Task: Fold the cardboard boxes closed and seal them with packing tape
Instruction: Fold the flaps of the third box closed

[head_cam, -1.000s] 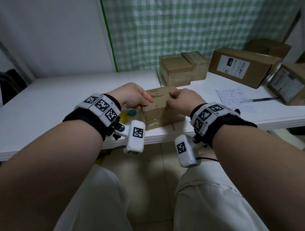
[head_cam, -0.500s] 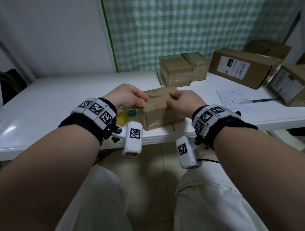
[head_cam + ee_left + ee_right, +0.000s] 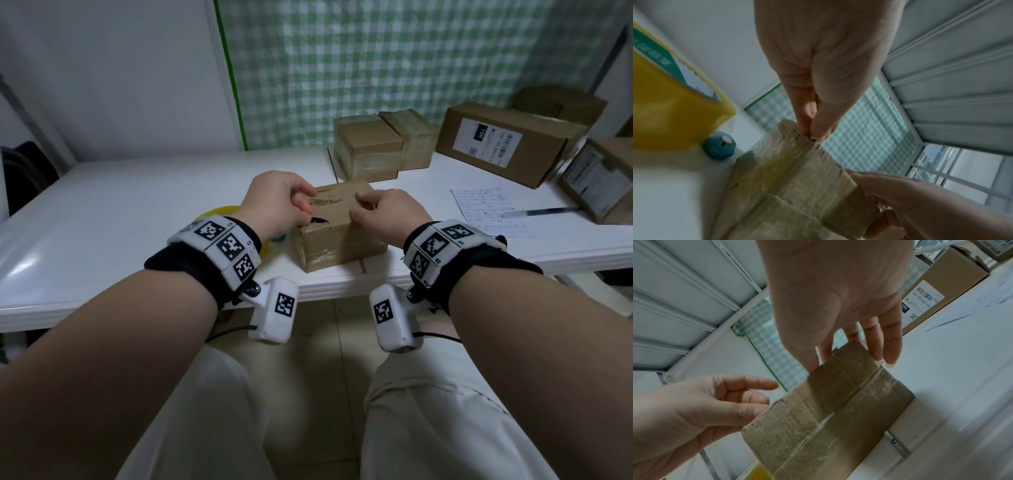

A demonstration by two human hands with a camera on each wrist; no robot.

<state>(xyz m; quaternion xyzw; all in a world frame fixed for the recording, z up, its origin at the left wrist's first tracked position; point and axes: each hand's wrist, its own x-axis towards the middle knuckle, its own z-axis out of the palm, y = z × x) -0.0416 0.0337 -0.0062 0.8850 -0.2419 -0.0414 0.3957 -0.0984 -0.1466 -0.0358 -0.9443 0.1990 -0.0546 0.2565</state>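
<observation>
A small brown cardboard box (image 3: 339,233) stands on the white table (image 3: 102,212) near its front edge, with old clear tape on its sides. My left hand (image 3: 305,209) pinches the top flap at the box's left edge between thumb and fingers (image 3: 812,133). A dark gap (image 3: 318,221) shows under that flap. My right hand (image 3: 359,205) holds the top right edge, thumb (image 3: 812,365) on the near face and fingers (image 3: 879,347) over the far side. A yellow tape roll (image 3: 219,210) lies left of the box, mostly behind my left wrist.
A small teal round object (image 3: 719,147) sits between the tape roll (image 3: 670,105) and the box. Two taped boxes (image 3: 370,150) stand behind. A large labelled box (image 3: 507,140) and another box (image 3: 603,178) are at the back right. A written sheet (image 3: 486,209) with a pen (image 3: 541,211) lies right.
My left hand has pulled the flap's left edge up a little, and a dark gap has opened at the box's near left top corner. The right hand stays on the right edge.
</observation>
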